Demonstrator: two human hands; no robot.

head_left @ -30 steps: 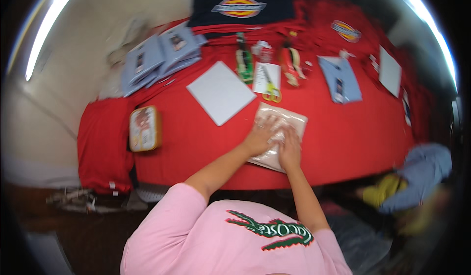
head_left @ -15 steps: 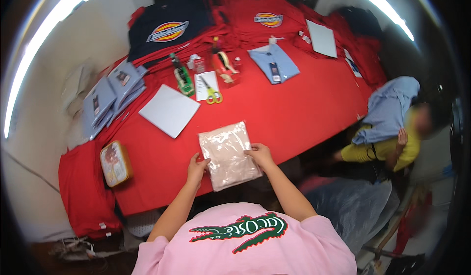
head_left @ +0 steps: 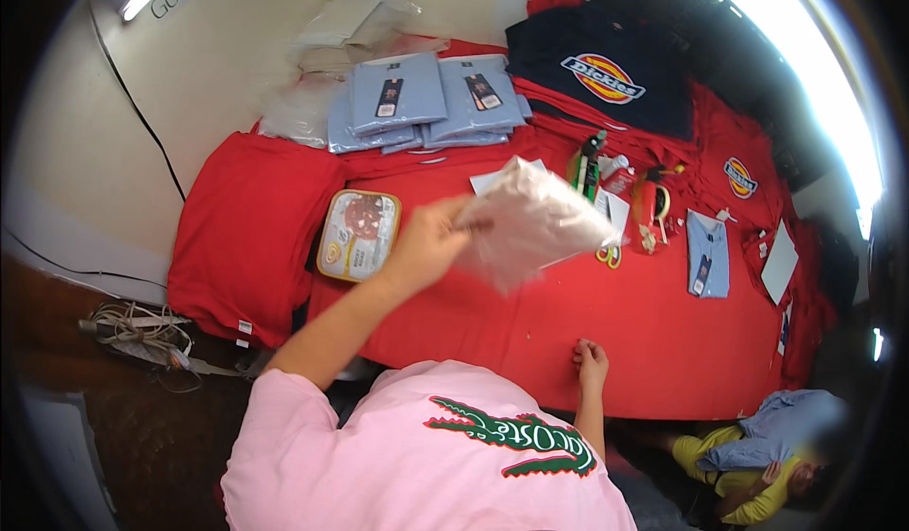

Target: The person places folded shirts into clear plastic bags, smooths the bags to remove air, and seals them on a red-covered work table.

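My left hand (head_left: 431, 247) grips one edge of a clear plastic packet with a beige folded garment inside (head_left: 540, 218). The packet is held tilted above the red table, slightly smeared by motion, and covers part of a white sheet behind it. Low over the table's near edge, my right hand (head_left: 592, 360) has loosely bent fingers, apart from the thumb, with nothing visible in them. Just left of my left hand stands a plastic tub (head_left: 358, 235) with a yellow rim and a printed lid.
Bagged light-blue shirts (head_left: 398, 100) lie stacked at the back. A red garment pile (head_left: 246, 218) fills the left side. Scissors (head_left: 611, 256), a tape dispenser (head_left: 653, 204) and another blue shirt (head_left: 708, 252) lie to the right. A person in yellow (head_left: 757, 503) holds blue cloth at lower right.
My view has turned left. My left hand has lifted the packet off the near edge, up and leftward, and tilted it. The right hand has let go of it.
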